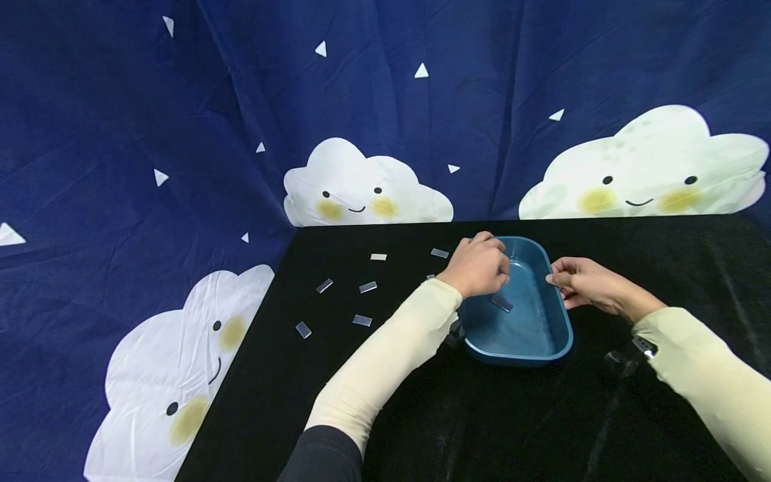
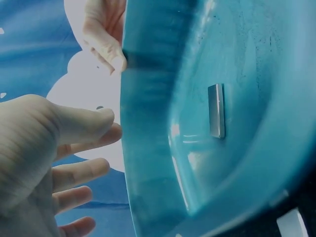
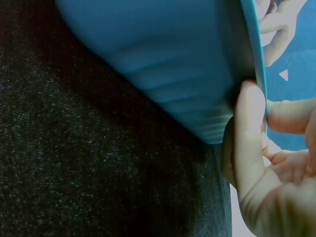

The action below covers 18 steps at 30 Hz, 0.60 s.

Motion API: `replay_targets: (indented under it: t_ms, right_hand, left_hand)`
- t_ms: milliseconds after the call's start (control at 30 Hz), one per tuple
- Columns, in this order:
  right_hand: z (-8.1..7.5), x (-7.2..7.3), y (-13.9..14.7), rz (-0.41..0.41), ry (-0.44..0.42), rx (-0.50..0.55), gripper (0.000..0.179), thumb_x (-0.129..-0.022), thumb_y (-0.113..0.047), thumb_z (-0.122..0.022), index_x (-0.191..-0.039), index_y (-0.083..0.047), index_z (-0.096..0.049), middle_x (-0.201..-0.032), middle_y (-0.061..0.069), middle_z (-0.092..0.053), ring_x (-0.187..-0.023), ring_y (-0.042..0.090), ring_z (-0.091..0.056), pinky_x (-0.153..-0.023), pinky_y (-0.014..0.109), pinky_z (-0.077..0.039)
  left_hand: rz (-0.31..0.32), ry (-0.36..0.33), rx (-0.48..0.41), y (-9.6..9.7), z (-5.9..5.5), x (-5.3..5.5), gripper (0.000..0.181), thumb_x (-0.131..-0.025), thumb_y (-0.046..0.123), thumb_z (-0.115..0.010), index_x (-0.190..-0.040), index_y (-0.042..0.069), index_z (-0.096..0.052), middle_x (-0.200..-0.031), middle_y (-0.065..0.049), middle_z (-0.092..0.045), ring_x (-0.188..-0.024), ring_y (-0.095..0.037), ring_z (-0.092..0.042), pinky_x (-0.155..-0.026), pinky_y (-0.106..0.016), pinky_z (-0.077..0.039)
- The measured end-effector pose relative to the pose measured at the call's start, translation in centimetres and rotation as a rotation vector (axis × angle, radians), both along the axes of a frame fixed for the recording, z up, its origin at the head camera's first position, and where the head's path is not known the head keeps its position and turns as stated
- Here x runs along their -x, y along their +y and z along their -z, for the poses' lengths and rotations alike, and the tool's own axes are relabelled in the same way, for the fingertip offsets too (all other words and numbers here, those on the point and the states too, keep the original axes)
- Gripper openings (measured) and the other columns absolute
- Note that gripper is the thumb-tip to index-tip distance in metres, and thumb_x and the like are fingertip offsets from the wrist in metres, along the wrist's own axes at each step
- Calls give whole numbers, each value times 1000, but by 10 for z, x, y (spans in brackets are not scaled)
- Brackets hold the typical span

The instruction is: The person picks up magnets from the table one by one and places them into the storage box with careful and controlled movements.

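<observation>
Left: silvery rectangular pieces (image 1: 363, 320) scattered across black fabric-like surface (image 1: 259, 408). Left hand (image 1: 478, 265) above bin's left side, fingers loose, gripping nothing, hiding part of far-left rim. Blue rectangular plastic bin (image 1: 533, 329): opening upward, long axis near–far. Inside, grey rectangular block (image 1: 501, 303), long axis far-left to near-right. Right hand (image 1: 593, 284) pinches right rim.

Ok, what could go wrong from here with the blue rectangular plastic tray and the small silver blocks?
The right hand pinches the blue rectangular plastic tray only by its rim, so a tug might tip or shift it. The small silver rectangular block inside could then slide. The left hand or its cream fabric sleeve, if lowered, might knock another silver block partly hidden behind them.
</observation>
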State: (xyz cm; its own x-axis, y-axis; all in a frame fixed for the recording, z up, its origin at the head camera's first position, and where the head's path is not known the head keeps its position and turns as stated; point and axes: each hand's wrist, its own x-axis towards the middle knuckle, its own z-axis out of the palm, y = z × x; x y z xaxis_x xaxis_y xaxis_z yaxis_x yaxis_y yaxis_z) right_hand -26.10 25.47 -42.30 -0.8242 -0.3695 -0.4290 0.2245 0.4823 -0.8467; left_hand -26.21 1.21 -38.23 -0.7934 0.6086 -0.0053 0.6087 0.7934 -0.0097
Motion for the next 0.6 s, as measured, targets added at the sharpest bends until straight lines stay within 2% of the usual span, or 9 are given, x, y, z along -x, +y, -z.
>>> replay_targets:
  t_ms: [600]
  right_hand:
    - [2, 1, 2, 7, -7, -6, 30, -102, -24, -48, -122, -4, -40, -88, -1, -54, -74, 10, -61, -68, 27, -58]
  left_hand:
    - [-9, -14, -44, -1, -6, -1, 18, -96, 39, -62, -105, 33, -75, -141, 9, -58, -138, -14, -40, -102, -36, -42]
